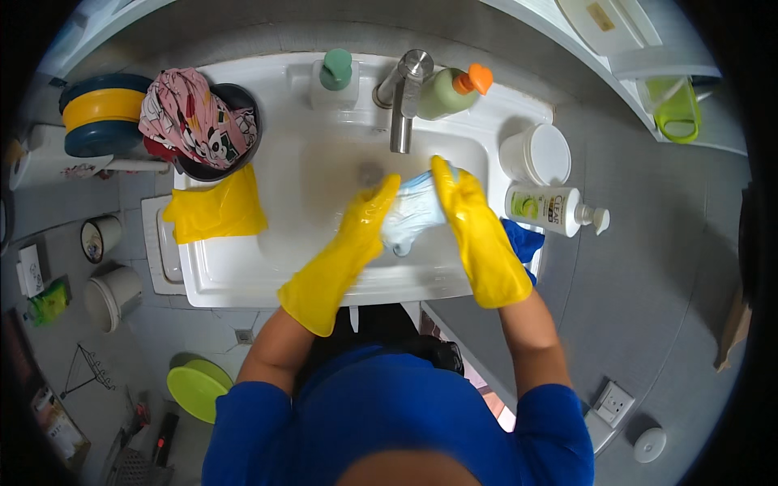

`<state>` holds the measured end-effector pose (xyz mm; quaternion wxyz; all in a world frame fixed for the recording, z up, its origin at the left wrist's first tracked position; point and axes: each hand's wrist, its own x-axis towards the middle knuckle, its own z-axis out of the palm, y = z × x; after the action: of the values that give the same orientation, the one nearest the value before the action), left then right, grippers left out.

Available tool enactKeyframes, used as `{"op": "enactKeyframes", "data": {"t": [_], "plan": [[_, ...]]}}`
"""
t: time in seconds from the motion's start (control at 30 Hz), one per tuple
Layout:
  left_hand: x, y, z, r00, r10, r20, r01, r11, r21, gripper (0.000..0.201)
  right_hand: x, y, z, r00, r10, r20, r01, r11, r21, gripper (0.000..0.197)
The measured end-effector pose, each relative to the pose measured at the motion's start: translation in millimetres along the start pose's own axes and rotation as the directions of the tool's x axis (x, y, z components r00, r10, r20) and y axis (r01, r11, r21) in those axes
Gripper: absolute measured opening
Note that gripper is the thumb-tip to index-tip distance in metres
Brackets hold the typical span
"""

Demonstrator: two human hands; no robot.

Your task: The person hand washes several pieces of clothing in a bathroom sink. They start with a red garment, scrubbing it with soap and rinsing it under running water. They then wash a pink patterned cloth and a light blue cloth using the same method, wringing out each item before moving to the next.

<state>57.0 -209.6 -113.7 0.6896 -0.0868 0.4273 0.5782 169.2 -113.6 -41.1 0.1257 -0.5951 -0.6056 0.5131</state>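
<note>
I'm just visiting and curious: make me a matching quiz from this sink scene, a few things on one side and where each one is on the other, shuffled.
Things:
1. pale blue cloth
2. yellow cloth
3. patterned fabric
4. white pump bottle

Places:
A. lying on its side on the sink's right ledge
B. draped over the sink's left edge
C. between the left hand and the right hand, over the sink
D. piled in the dark bowl at the sink's back left corner

Pairs: 1-C, 2-B, 3-D, 4-A
</note>
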Motion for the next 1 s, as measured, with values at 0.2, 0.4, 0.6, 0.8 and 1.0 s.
{"op": "enactKeyframes", "data": {"t": [0.2,0.4,0.6,0.8,1.0], "plan": [[-33.7,37.6,1.1,0.911,0.28,0.302,-0.37,0.878,0.304,0.03,-38.7,-1.5,-20.1,0.998,-0.022,0.061,0.0,0.943,0.333,0.03],[-38.2,40.7,-16.7,0.97,-0.006,0.245,-0.104,0.894,0.435,0.033,-42.5,24.8,-19.0,0.912,0.076,0.402,-0.278,0.837,0.472,0.02],[69.5,-20.5,-88.8,0.908,0.378,0.18,-0.205,0.027,0.978,0.035,53.9,145.8,49.4,0.985,-0.085,0.152,0.138,0.913,-0.385,0.022],[143.3,-17.0,-112.8,0.749,0.555,0.363,-0.105,-0.441,0.891,0.02,123.2,201.2,103.0,0.81,-0.509,0.292,0.548,0.481,-0.684,0.026],[153.2,-9.9,-126.5,0.569,0.573,0.59,-0.219,-0.585,0.781,0.013,147.1,259.0,125.7,0.908,-0.418,0.031,0.361,0.741,-0.567,0.01]]}}
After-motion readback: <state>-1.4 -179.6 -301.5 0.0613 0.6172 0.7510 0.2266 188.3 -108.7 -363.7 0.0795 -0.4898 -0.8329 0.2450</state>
